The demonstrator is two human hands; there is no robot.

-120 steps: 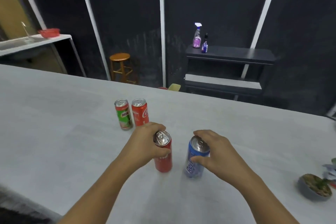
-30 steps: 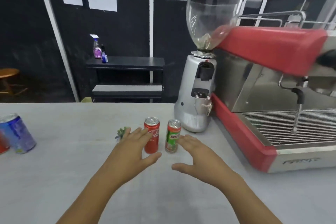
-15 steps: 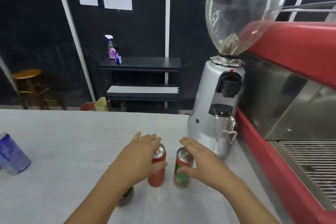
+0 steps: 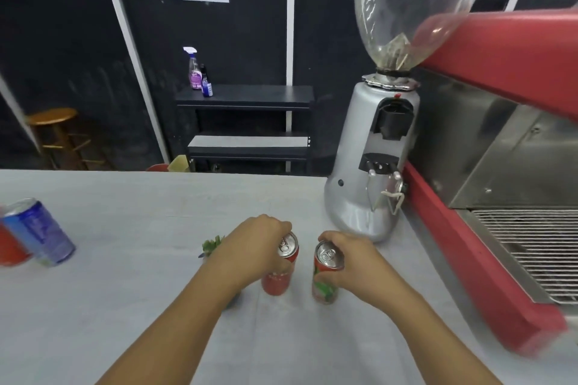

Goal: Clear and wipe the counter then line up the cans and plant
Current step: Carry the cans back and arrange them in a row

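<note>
Head view looks down on two cans standing upright side by side on the grey counter, a narrow gap between them. The red can is on the left of the pair, and the left hand grips it from above and from the left, fingers curled over its rim and thumb on its side. The green and red can is on the right, and the right hand holds it near the top, fingers wrapped behind the rim and thumb across the front of its body.

Taking the coffee grinder as the landmark: both cans sit on the counter just in front of its silver base, toward the camera and slightly to its left. The plant is left of the red can, mostly hidden behind the left wrist, only some green leaves and a dark edge of its pot showing. Far to the grinder's left, at the frame's edge, a blue can stands touching a second red can, which is cut off by the frame. Directly right of the grinder is the red espresso machine with its metal drip grate. Behind the counter, left of the grinder, a black shelf carries a purple spray bottle and a small blue bottle; a wooden stool stands farther left.
</note>
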